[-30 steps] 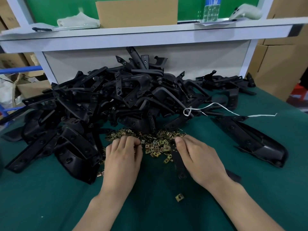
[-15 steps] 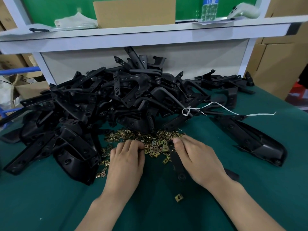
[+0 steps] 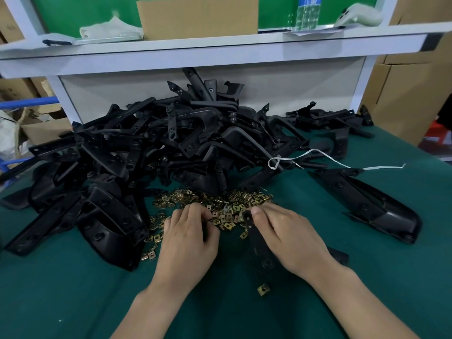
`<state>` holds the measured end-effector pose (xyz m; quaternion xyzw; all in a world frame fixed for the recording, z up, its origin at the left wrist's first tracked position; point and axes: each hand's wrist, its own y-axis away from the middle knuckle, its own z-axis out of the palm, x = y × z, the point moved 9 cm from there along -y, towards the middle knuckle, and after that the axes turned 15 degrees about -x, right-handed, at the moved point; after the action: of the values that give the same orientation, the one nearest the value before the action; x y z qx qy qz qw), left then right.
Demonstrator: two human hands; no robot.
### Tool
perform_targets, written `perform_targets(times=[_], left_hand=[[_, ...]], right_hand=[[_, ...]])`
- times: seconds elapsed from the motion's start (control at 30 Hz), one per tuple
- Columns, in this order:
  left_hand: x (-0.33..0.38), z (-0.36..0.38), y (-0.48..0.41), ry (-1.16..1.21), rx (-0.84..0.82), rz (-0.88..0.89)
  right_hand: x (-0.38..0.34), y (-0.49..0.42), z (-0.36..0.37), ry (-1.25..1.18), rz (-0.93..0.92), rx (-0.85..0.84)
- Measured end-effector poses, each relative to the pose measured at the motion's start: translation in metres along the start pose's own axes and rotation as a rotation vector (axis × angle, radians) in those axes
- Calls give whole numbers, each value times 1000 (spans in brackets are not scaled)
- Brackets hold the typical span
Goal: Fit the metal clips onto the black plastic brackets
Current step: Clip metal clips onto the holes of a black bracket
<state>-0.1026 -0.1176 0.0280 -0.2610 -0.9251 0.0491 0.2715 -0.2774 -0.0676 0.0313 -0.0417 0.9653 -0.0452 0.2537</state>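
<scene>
Brackets [image 3: 171, 148] of black plastic lie in a tangled heap on the green table cover [image 3: 73, 302], spreading from 9 o'clock round to 1 o'clock of the hands. The nearest ones, at 9 o'clock, lie just beside the left wrist. Behind the heap, at 12 o'clock, a white shelf [image 3: 220, 52] carries a cardboard box [image 3: 198, 17].

At the heap's near foot, brass-coloured clips [image 3: 220, 201] lie scattered in a low pile, with a few strays trailing toward 8 o'clock. The left hand [image 3: 188, 241] rests knuckles-up on the pile's near edge. Its fingers are curled in and its thumb and fingertips pinch a single clip [image 3: 209, 218], which is mostly hidden.

Just to its right, a flat bracket strip [image 3: 259, 248] lies on the cover, pointing from 6 to 12 o'clock. The right hand [image 3: 288, 238] grasps it, the thumb pressed on its far end at the edge of the pile and the fingers curled over its side. A stray clip [image 3: 263, 289] lies alone at the strip's 6 o'clock, between the two forearms.

At 2 o'clock a white string [image 3: 330, 157] loops out of the heap and runs rightward. Below it, at 3 o'clock, a lone bracket [image 3: 371, 204] lies apart from the hands. Cardboard cartons [image 3: 411, 81] stand beyond the table's right edge.
</scene>
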Motion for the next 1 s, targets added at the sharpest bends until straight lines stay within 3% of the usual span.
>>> perform_targets(times=[0.3, 0.8, 0.9, 1.0], left_hand=[[3, 1, 0, -32, -8, 16], [-6, -9, -4, 315, 36, -1], [-8, -14, -1, 512, 76, -25], [-16, -3, -1, 818, 4, -105]], right_hand=[[4, 0, 1, -33, 9, 3], [3, -1, -1, -58, -1, 13], [5, -1, -1, -59, 12, 18], [4, -1, -2, -59, 7, 24]])
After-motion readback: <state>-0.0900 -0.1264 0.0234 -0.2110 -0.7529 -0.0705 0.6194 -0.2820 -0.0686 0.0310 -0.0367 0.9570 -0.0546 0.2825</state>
